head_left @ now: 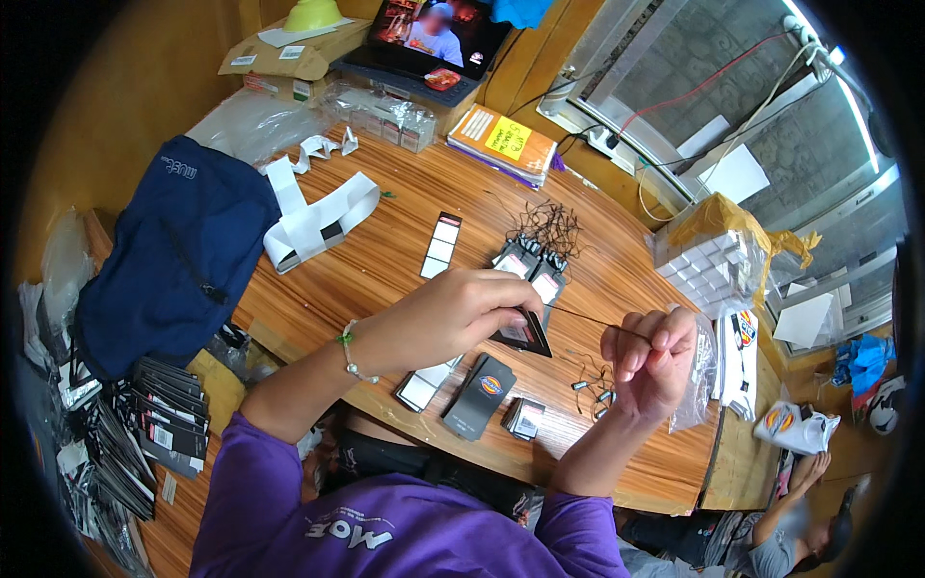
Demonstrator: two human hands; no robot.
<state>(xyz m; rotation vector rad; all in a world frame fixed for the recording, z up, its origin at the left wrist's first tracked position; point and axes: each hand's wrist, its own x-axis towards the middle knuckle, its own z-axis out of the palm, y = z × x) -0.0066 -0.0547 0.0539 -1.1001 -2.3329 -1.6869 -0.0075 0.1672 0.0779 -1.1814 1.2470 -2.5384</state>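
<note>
My left hand point(467, 303) is closed on a black hang tag point(530, 337) above the table. A thin black string point(583, 317) runs from the tag to my right hand point(657, 354), whose fingers pinch it and hold it stretched. Just beyond my left hand lie tags with labels point(545, 285), their black strings point(551, 226) tangled at the far end. Nearer to me are a stack of dark hang tags point(481, 393), a pile of white-labelled tags point(425, 383) and a small stack of labels point(523, 419). Loose strings point(590, 385) lie below my right hand.
A strip of labels point(442, 245) and a curled white strip point(328, 217) lie on the wooden table. Around it are a navy bag point(178, 255), notebooks point(503, 144), a laptop point(434, 43) and a wrapped block of white boxes point(708, 255). Another person point(800, 539) sits lower right.
</note>
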